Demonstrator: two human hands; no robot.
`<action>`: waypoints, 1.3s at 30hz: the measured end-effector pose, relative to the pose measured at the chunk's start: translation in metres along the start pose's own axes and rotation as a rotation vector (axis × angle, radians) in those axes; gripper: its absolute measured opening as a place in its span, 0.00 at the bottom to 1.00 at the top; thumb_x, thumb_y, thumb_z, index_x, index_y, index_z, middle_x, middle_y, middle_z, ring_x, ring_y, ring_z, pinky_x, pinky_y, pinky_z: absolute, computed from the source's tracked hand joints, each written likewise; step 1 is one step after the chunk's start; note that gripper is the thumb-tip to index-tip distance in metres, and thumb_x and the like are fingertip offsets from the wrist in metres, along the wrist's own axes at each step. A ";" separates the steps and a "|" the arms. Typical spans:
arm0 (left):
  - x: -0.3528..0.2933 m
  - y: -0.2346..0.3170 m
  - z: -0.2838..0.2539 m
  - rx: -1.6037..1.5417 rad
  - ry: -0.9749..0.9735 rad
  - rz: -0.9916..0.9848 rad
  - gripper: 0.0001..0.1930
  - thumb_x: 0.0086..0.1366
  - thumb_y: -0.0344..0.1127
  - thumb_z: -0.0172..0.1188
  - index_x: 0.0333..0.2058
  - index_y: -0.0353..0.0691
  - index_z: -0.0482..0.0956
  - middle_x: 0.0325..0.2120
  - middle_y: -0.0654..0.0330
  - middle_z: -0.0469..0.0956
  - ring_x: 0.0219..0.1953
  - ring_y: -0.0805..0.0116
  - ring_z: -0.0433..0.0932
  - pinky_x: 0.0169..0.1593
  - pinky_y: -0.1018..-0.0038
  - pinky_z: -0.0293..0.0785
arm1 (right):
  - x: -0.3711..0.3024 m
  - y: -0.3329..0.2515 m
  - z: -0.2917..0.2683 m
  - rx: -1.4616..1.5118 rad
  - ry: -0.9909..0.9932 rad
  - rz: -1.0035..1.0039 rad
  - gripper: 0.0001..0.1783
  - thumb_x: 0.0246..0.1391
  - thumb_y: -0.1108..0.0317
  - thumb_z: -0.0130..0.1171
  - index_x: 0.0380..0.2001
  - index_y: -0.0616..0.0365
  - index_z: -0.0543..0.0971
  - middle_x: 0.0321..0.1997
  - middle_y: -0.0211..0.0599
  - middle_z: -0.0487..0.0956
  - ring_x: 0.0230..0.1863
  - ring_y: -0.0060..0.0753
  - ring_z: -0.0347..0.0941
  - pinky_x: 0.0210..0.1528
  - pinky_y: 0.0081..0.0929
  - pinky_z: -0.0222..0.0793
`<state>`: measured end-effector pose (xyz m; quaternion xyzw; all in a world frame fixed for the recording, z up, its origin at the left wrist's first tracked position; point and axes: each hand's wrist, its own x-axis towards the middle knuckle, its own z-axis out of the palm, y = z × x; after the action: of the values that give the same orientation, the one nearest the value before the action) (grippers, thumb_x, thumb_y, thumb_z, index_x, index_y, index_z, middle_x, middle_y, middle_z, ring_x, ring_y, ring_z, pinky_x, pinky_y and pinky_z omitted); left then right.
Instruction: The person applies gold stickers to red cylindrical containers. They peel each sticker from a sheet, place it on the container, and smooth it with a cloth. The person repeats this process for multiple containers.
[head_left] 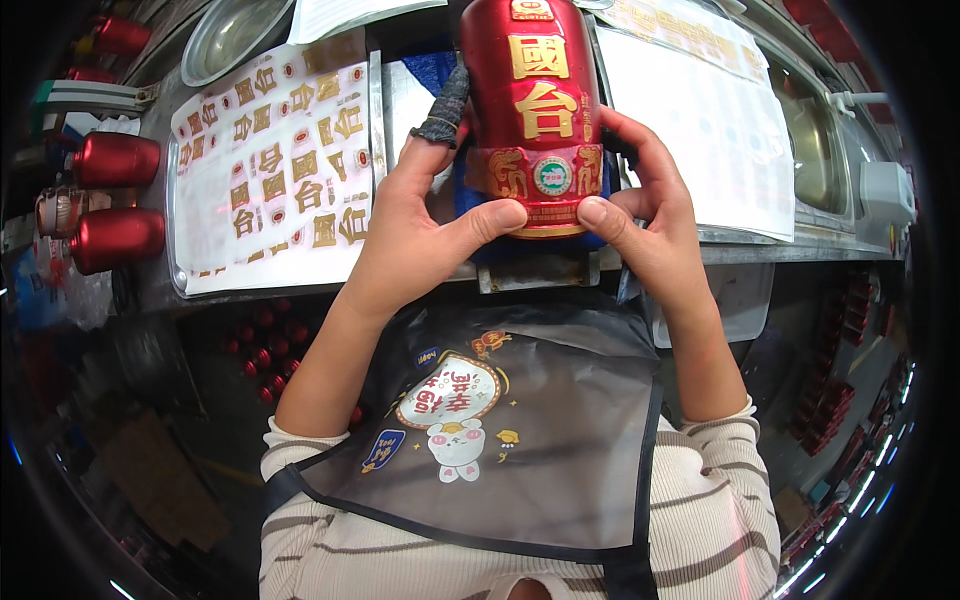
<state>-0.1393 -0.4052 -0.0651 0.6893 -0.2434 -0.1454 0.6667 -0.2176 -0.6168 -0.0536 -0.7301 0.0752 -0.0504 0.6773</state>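
Between my two hands is a shiny red bottle (495,90) with gold lettering, its base toward me. Around its lower part runs a band with gold figures and a round green-and-white emblem. My left hand (425,205) grips its left side, the thumb pressed near the base and a dark wrap on a finger. My right hand (645,190) grips the right side, its thumb also by the base; the other fingers are partly hidden behind the bottle. A blue cloth (430,72) shows beneath and behind it. On the left lies a sheet of gold decals (285,170).
White sheets (690,150) lie on the right of the bench. Metal basins stand at the far left (235,40) and the right edge (815,140). Two red bottles (118,240) rest at the left. Several red pieces (268,345) sit below the bench. A grey apron (540,440) covers my lap.
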 end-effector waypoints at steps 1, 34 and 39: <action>0.000 -0.001 -0.001 0.032 -0.002 0.004 0.38 0.57 0.40 0.74 0.62 0.32 0.66 0.58 0.54 0.71 0.61 0.65 0.68 0.65 0.69 0.62 | 0.000 0.000 0.000 0.002 0.002 -0.001 0.41 0.50 0.65 0.72 0.65 0.62 0.65 0.61 0.42 0.71 0.24 0.06 0.66 0.24 0.08 0.62; -0.006 -0.017 0.003 -0.106 0.062 -0.007 0.33 0.60 0.39 0.71 0.60 0.34 0.69 0.52 0.56 0.72 0.57 0.66 0.69 0.63 0.69 0.63 | 0.001 -0.004 -0.002 0.130 -0.047 0.041 0.37 0.56 0.67 0.66 0.66 0.63 0.63 0.65 0.43 0.66 0.36 0.14 0.74 0.38 0.11 0.71; -0.004 -0.009 0.007 -0.156 0.014 -0.035 0.36 0.61 0.37 0.71 0.63 0.32 0.64 0.58 0.55 0.70 0.61 0.66 0.68 0.65 0.69 0.62 | -0.001 -0.004 -0.007 0.077 -0.080 0.047 0.35 0.57 0.67 0.63 0.66 0.61 0.64 0.65 0.42 0.66 0.39 0.15 0.75 0.41 0.13 0.71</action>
<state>-0.1446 -0.4088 -0.0744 0.6403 -0.2144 -0.1707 0.7176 -0.2201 -0.6236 -0.0494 -0.7030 0.0629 -0.0082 0.7084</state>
